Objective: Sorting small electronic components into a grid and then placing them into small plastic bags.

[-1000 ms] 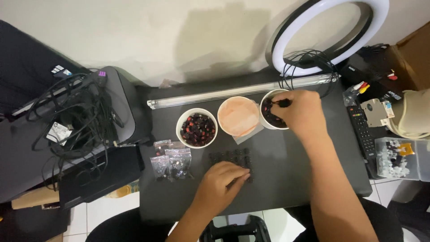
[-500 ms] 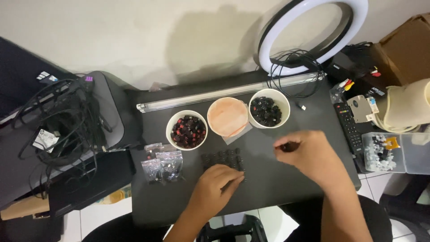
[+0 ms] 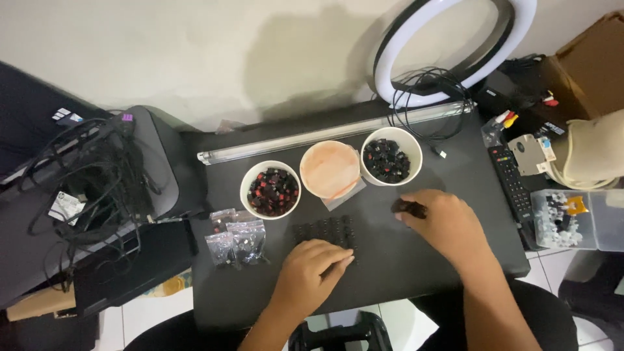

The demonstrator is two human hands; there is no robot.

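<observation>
Head view: right hand (image 3: pixel 445 224) pinches a small black piece (image 3: pixel 408 208) near the desk's (image 3: pixel 429 273) middle; left hand (image 3: pixel 311 276), fingers together, steadies the dark tray (image 3: pixel 323 231). A loose pinch could drop the piece off the front edge.

Your left hand (image 3: pixel 311 274) palm-down, fingers flat, your right hand (image 3: pixel 441 221) curled, fingertips (image 3: pixel 402 209) pinched, forearms angled inward.
</observation>
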